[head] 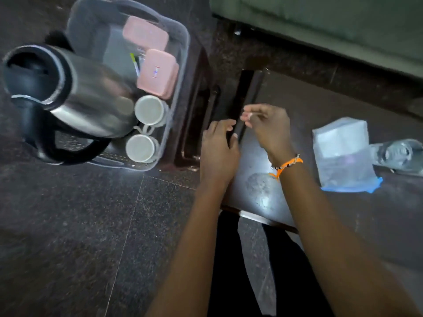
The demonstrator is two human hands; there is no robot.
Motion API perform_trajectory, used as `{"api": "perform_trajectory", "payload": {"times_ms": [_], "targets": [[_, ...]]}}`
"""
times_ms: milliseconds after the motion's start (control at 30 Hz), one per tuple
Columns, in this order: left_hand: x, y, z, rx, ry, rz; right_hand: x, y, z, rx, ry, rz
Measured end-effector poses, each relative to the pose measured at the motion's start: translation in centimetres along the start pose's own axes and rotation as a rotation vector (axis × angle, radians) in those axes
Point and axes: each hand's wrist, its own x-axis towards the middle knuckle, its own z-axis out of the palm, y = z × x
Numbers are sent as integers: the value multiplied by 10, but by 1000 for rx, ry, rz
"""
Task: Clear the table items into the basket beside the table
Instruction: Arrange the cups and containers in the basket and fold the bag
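So, counts first: two pink square plastic lidded boxes (151,53), two white ceramic cups (150,110) and one shiny steel electric kettle with a black handle (68,97) sit in the clear plastic basket (183,42) on the dark speckled stone floor (68,225). One clear zip bag with a blue edge (343,156) and one crumpled clear plastic bottle (398,156) lie on the dark glossy table (320,99) — touching. Your left hand (218,152) rests flat, fingers loose, on the table's left edge. Your right hand (267,126) pinches something small and pale — too blurred to name. Green couch (343,19) behind.
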Motion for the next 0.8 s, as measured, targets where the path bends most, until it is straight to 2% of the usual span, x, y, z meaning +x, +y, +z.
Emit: {"api": "perform_trajectory", "payload": {"times_ms": [100,200,300,400,533,667,800], "targets": [[-29,9,43,-10,-147,-23,-20,45,-49,-38,43,87],[-56,16,89,27,-299,-24,-38,94,-106,-205,125,85],[-76,20,131,103,-461,-16,-46,142,-159,-336,262,103],[-89,25,164,213,-593,-5,-44,181,-198,-420,328,211],[-99,34,206,377,-670,54,-22,222,-237,-455,269,295],[-99,39,238,470,-678,81,7,247,-263,-416,218,405],[-100,47,262,472,-623,56,16,263,-271,-212,96,393]]}}
